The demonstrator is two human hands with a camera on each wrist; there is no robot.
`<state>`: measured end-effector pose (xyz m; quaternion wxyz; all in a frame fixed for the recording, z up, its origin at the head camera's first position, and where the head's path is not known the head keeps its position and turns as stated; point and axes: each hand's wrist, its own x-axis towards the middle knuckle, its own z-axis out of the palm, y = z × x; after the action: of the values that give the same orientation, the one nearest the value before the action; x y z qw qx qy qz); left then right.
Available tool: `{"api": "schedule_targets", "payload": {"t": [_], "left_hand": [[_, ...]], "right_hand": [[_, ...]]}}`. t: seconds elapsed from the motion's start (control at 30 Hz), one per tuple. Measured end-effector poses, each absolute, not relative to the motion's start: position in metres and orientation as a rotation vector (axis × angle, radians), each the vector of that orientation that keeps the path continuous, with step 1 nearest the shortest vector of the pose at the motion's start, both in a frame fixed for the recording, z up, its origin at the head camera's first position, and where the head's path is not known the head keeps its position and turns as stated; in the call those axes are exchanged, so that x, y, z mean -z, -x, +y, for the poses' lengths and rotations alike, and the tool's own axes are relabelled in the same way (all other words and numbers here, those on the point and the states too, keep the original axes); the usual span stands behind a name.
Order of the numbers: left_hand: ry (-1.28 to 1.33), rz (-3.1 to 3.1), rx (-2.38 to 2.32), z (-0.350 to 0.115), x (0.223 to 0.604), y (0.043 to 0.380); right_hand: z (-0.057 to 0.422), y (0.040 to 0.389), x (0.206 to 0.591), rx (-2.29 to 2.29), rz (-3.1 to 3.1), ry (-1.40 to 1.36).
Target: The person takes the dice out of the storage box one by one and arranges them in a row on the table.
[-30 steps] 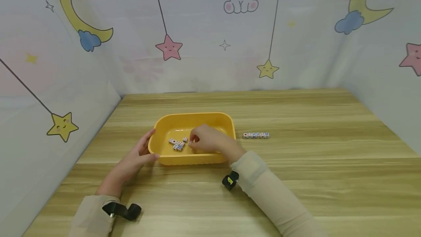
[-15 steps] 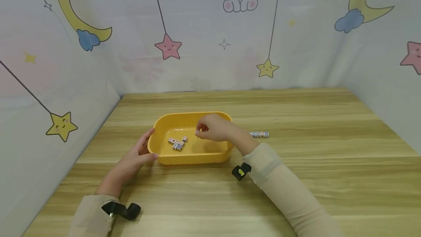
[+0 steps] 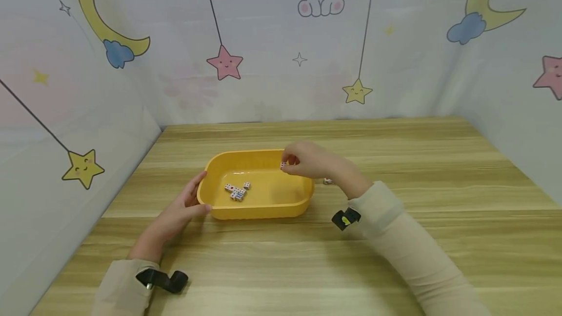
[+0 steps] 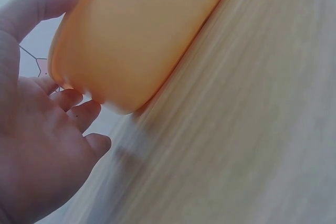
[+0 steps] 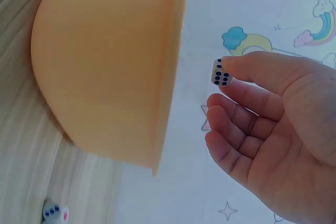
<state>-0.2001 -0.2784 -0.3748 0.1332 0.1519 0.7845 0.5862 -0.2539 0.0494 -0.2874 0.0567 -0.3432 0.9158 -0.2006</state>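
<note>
My right hand (image 3: 311, 161) pinches a white die (image 5: 219, 74) between thumb and index finger. In the head view the held die overlaps the back right rim of the yellow basin (image 3: 259, 211); the right wrist view shows it raised above rim height. My left hand (image 3: 177, 211) holds the basin's left end, thumb at the rim and fingers curled against the outer wall, as the left wrist view shows. Several dice (image 3: 237, 192) lie in a loose cluster on the basin floor toward the left.
Right of the basin, a die (image 3: 328, 181) shows at the end of a row on the wooden table (image 3: 272, 267); my right forearm hides the others. A printed cloth backdrop (image 3: 272, 96) closes off the back and sides.
My right hand has lifted a die off the basin floor and carried it up and to the right, toward the rim. Its forearm now covers most of the dice row. The left hand stays put.
</note>
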Motion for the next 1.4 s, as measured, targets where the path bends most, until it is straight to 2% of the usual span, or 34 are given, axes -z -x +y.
{"api": "schedule_targets", "payload": {"t": [0.5, 1.4], "left_hand": [[-0.439, 2.241, -1.747, -0.278, 0.376, 0.2], [-0.461, 2.234, -1.76, -0.278, 0.377, 0.2]], "right_hand": [[0.104, 0.252, 0.284, 0.665, 2.819, 0.986], [0.189, 0.258, 0.312, 0.734, 2.887, 0.78]]}}
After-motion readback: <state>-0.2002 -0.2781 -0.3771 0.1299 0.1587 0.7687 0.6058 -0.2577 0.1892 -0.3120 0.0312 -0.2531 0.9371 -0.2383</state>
